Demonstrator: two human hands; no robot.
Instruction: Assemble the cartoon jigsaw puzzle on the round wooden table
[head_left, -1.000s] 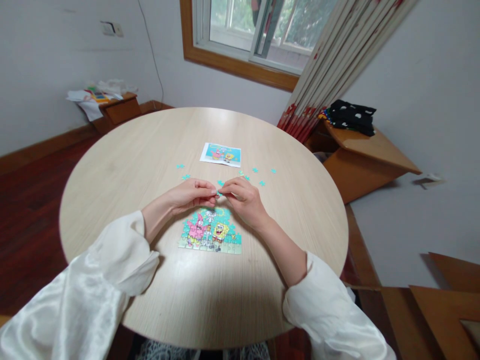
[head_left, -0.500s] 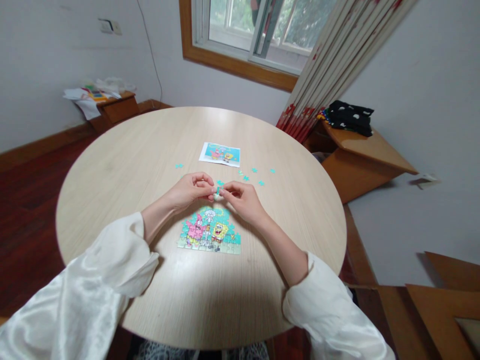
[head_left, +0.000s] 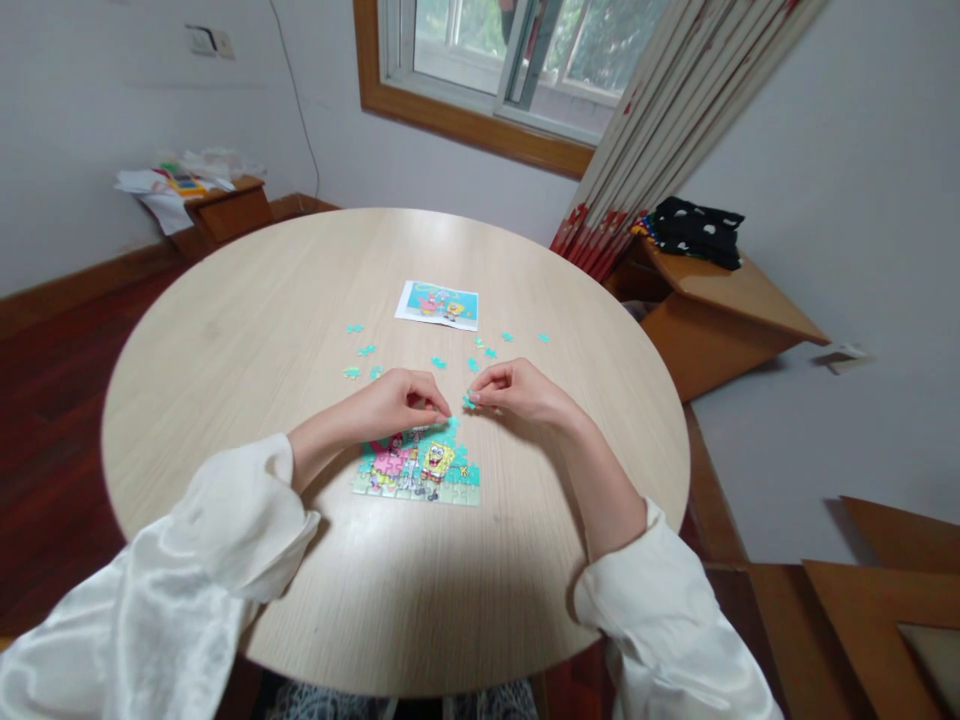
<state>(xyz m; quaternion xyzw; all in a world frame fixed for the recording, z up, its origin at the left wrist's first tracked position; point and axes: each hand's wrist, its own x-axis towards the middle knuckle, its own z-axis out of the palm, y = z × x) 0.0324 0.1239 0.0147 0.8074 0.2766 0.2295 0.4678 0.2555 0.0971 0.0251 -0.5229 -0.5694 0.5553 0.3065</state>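
A partly built cartoon jigsaw puzzle (head_left: 420,468) lies on the round wooden table (head_left: 300,300) just in front of me. My left hand (head_left: 397,403) rests over the puzzle's upper edge, fingers curled together with the tips pressed down. My right hand (head_left: 517,390) hovers at the puzzle's upper right corner and pinches a small teal puzzle piece (head_left: 468,402) between thumb and fingers. Several loose teal pieces (head_left: 439,362) lie scattered beyond my hands. A printed reference picture (head_left: 438,304) lies farther back.
A low wooden stand (head_left: 225,210) with papers stands at the far left. A tilted wooden desk (head_left: 720,300) with dark spotted cloth (head_left: 697,230) sits at the right, beside a striped curtain (head_left: 652,130). A window is behind the table.
My hands have moved apart and lowered toward the puzzle. The left hand has let go of the piece and now sits on the puzzle's top edge; the right hand keeps the piece.
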